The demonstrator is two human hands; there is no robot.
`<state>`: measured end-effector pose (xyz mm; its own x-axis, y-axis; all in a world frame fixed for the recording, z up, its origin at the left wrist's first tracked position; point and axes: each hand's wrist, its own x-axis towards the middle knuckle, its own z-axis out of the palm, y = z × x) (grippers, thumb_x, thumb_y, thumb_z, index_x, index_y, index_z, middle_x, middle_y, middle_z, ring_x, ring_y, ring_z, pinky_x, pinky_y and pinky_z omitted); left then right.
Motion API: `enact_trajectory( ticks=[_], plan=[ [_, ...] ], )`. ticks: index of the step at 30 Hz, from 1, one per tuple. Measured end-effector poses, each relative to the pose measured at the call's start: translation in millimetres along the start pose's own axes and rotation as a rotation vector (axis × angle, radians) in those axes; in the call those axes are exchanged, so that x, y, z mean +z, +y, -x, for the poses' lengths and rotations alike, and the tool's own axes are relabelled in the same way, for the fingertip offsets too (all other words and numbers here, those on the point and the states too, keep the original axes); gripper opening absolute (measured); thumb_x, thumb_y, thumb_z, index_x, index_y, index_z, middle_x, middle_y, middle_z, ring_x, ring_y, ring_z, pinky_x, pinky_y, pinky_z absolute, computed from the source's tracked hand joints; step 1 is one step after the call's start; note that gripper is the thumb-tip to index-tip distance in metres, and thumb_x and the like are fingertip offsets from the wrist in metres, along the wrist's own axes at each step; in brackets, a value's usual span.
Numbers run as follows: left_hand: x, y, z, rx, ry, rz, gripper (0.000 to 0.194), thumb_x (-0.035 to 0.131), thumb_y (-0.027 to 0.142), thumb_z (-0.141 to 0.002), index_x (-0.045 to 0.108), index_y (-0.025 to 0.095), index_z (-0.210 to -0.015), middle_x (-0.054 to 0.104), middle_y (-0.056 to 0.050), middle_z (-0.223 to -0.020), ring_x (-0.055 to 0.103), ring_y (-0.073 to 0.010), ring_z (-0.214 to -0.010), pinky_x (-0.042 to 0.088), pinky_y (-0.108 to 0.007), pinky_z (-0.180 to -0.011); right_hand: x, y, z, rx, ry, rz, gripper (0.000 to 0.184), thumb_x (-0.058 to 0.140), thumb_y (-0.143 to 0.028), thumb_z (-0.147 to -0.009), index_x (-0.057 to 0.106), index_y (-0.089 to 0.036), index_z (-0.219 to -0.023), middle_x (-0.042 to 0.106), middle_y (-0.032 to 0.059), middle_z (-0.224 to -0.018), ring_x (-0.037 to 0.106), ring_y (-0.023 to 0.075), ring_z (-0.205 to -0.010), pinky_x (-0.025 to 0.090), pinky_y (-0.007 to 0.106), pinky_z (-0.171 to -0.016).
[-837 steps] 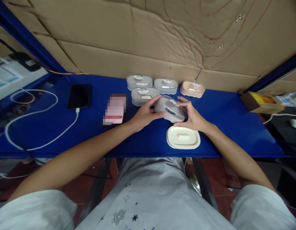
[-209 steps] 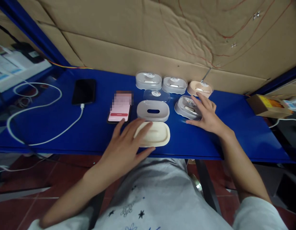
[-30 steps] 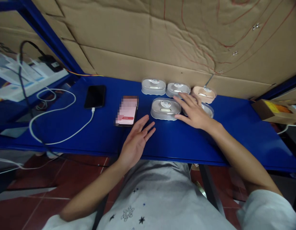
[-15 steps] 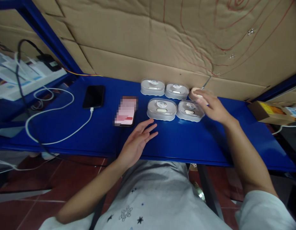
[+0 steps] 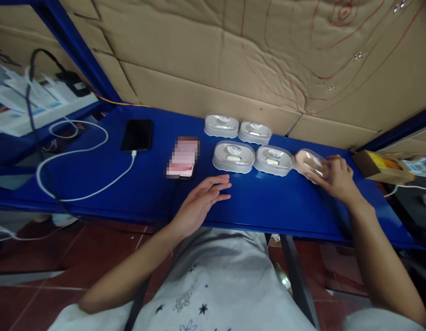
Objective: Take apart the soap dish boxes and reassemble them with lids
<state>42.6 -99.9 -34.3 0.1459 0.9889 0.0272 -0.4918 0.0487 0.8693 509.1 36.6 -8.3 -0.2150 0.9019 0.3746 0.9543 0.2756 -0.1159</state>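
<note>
My right hand point(image 5: 340, 179) is closed around the near right side of a beige oval plastic box with a clear lid point(image 5: 307, 161). That box is at the right end of the front row, tilted against the line of the others. Next to it is a grey oval box with a clear lid and a round sticker point(image 5: 274, 160), and left of that a similar grey box point(image 5: 233, 157). Two more grey boxes, one on the left point(image 5: 221, 126) and one on the right point(image 5: 255, 133), stand behind. My left hand point(image 5: 201, 202) hovers near the front row, fingers stretched out, holding nothing.
A phone with a lit, blurred screen point(image 5: 183, 156) lies left of the boxes. Further left is a black phone point(image 5: 137, 134) on a white charging cable point(image 5: 85, 199). A cardboard box point(image 5: 378, 168) stands at the right, and a cardboard wall point(image 5: 185, 59) closes the back.
My right hand has moved the beige box from the right end of the back row toward me and rightward, to the front row's right end. My left hand has hardly moved.
</note>
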Motion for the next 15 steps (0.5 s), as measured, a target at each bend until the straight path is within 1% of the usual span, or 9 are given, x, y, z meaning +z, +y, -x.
enact_trajectory(
  ticks=[2, 3, 5, 7, 8, 10, 12, 13, 15],
  plan=[
    [-1.9, -3, 1, 0.035, -0.046, -0.068, 0.023, 0.076, 0.038, -0.100, 0.082, 0.025, -0.118, 0.068, -0.010, -0.150, 0.066, -0.0315, -0.137, 0.062, -0.043, -0.107, -14, 2, 38, -0.004, 0.008, -0.032, 0.082, 0.061, -0.091, -0.087, 0.056, -0.025, -0.135, 0.062, 0.0286, -0.138, 0.065, 0.0481, -0.134, 0.054, 0.065, -0.110],
    [-2.6, -5, 2, 0.066, -0.071, -0.125, 0.021, 0.074, 0.037, -0.103, 0.081, 0.026, -0.120, 0.067, -0.009, -0.150, 0.067, -0.0302, -0.137, 0.063, -0.042, -0.107, -19, -1, 54, -0.013, 0.019, -0.053, 0.078, 0.065, -0.088, -0.086, 0.054, -0.029, -0.135, 0.062, 0.0260, -0.138, 0.067, 0.0474, -0.132, 0.056, 0.063, -0.109],
    [-2.7, -9, 6, 0.168, -0.127, -0.288, 0.023, 0.069, 0.034, -0.107, 0.077, 0.030, -0.128, 0.064, -0.008, -0.152, 0.067, -0.0270, -0.137, 0.062, -0.042, -0.109, -23, -14, 80, -0.042, 0.084, -0.142, 0.066, 0.078, -0.074, -0.086, 0.053, -0.036, -0.135, 0.061, 0.0210, -0.138, 0.067, 0.0480, -0.131, 0.058, 0.066, -0.107],
    [-0.6, -12, 12, 0.304, -0.179, -0.524, 0.034, 0.067, 0.030, -0.108, 0.069, 0.035, -0.141, 0.058, -0.008, -0.159, 0.062, -0.0265, -0.143, 0.058, -0.045, -0.117, -22, -40, 94, -0.103, 0.065, -0.236, 0.065, 0.085, -0.064, -0.085, 0.053, -0.042, -0.137, 0.061, 0.0183, -0.140, 0.066, 0.0479, -0.134, 0.059, 0.066, -0.106],
    [1.1, -13, 16, 0.371, -0.198, -0.659, 0.042, 0.068, 0.029, -0.107, 0.063, 0.036, -0.148, 0.053, -0.009, -0.163, 0.058, -0.0279, -0.149, 0.055, -0.047, -0.121, -20, -58, 96, -0.135, 0.017, -0.280, 0.066, 0.085, -0.062, -0.086, 0.052, -0.043, -0.140, 0.060, 0.0183, -0.144, 0.064, 0.0477, -0.137, 0.059, 0.067, -0.107],
    [4.8, -13, 22, 0.481, -0.226, -0.933, 0.056, 0.072, 0.029, -0.105, 0.053, 0.034, -0.158, 0.041, -0.013, -0.174, 0.046, -0.0331, -0.160, 0.048, -0.054, -0.128, -14, -98, 90, -0.253, -0.024, -0.345, 0.070, 0.085, -0.062, -0.088, 0.052, -0.032, -0.142, 0.060, 0.0192, -0.145, 0.065, 0.0474, -0.136, 0.059, 0.070, -0.105],
    [7.4, -13, 26, 0.548, -0.254, -1.173, 0.063, 0.074, 0.031, -0.104, 0.049, 0.032, -0.162, 0.028, -0.015, -0.181, 0.035, -0.0389, -0.167, 0.042, -0.061, -0.132, -8, -137, 73, -0.401, -0.117, -0.385, 0.071, 0.080, -0.065, -0.092, 0.052, -0.026, -0.144, 0.060, 0.0214, -0.150, 0.063, 0.0442, -0.141, 0.058, 0.065, -0.110],
    [7.8, -13, 27, 0.572, -0.260, -1.265, 0.062, 0.074, 0.033, -0.105, 0.049, 0.031, -0.162, 0.026, -0.015, -0.182, 0.032, -0.0407, -0.168, 0.041, -0.063, -0.132, -5, -152, 62, -0.498, -0.153, -0.414, 0.070, 0.074, -0.071, -0.095, 0.053, -0.025, -0.145, 0.060, 0.0216, -0.151, 0.061, 0.0429, -0.143, 0.056, 0.064, -0.111],
    [7.1, -12, 28, 0.606, -0.252, -1.395, 0.054, 0.071, 0.033, -0.106, 0.052, 0.028, -0.157, 0.033, -0.016, -0.179, 0.030, -0.0420, -0.168, 0.042, -0.065, -0.131, 0, -174, 38, -0.646, -0.242, -0.498, 0.063, 0.045, -0.073, -0.108, 0.055, -0.026, -0.149, 0.059, 0.0198, -0.157, 0.057, 0.0382, -0.148, 0.052, 0.061, -0.117]
  ],
)
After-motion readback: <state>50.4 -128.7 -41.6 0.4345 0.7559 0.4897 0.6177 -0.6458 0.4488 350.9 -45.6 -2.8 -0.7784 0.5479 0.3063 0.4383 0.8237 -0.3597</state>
